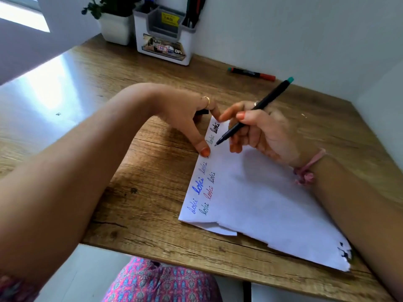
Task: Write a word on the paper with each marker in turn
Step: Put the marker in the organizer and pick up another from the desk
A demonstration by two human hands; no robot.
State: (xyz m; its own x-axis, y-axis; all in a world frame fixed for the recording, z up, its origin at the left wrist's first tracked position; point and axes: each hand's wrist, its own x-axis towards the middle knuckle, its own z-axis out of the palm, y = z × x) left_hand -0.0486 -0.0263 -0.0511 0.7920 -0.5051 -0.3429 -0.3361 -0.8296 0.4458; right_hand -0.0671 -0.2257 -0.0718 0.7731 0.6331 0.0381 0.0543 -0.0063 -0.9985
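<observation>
Right now the right hand (pixel 259 131) fingers (pixel 236 147) pinch a slim black marker (pixel 253 111) with a teal end, its tip just above the paper (pixel 261 199). Beside it, the left hand (pixel 187 118) presses the paper's edge with a straight thumb, its other fingers curled round something small and dark. That smooth white sheet, torn along its near edge, lies on the wood-grain surface (pixel 141 192); beyond it rests a red-capped marker (pixel 251 73).
</observation>
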